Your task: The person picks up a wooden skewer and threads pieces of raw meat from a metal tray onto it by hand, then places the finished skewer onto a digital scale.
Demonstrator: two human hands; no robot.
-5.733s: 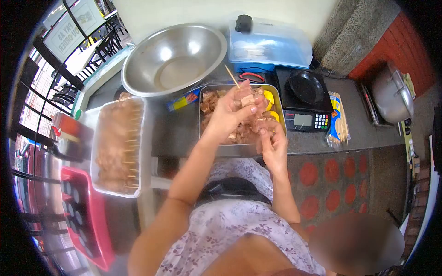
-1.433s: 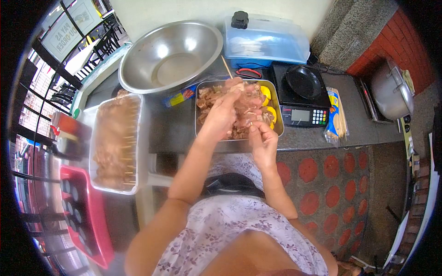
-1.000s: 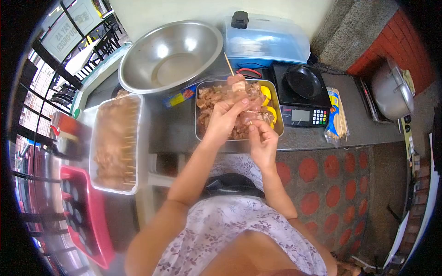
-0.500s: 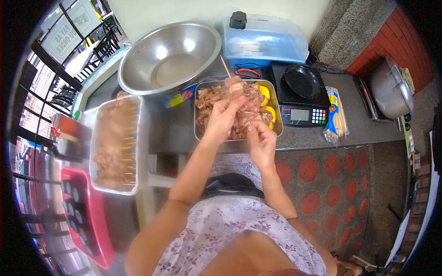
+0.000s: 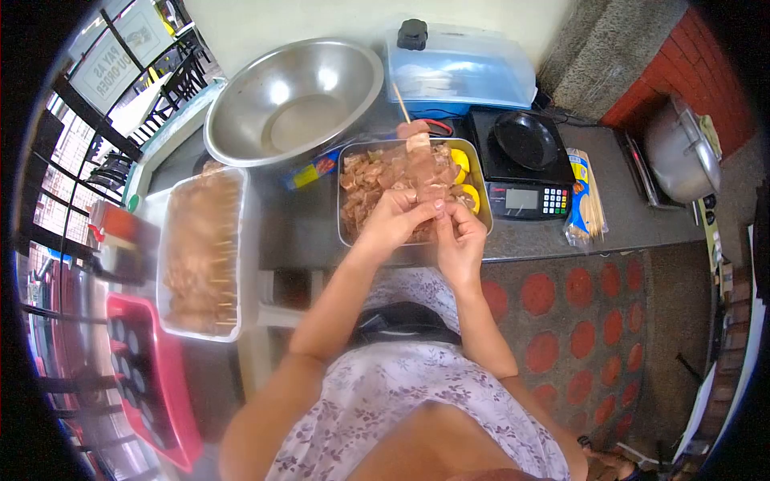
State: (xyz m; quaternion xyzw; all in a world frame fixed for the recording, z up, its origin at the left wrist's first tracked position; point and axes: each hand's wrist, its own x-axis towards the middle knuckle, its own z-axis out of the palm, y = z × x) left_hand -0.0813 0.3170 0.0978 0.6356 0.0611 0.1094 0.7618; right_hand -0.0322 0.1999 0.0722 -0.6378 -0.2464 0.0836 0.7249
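Over a metal tray point(image 5: 343, 239) of raw meat pieces point(image 5: 370, 174), both hands meet at the near end of a meat skewer point(image 5: 419, 156). Its bare stick points up and away, above the threaded chunks. My left hand point(image 5: 393, 219) is closed around the lower part of the meat, thumb toward the right. My right hand point(image 5: 460, 240) is closed in a pinch at the skewer's near end, touching the left thumb. Yellow pieces point(image 5: 468, 195) lie along the tray's right side. The stick's lower tip is hidden by fingers.
A white tub point(image 5: 241, 264) of finished-looking meat skewers stands at left, above a pink tray point(image 5: 186, 417). A large steel bowl point(image 5: 297, 100) sits behind. To the right are a digital scale point(image 5: 521, 200) with a black dish point(image 5: 525, 143), packaged bamboo sticks point(image 5: 589, 200) and a pot point(image 5: 682, 152).
My left hand has slid down the skewer toward my right hand, uncovering more of the threaded meat. The hands now touch, and the skewer's far end has shifted slightly right.
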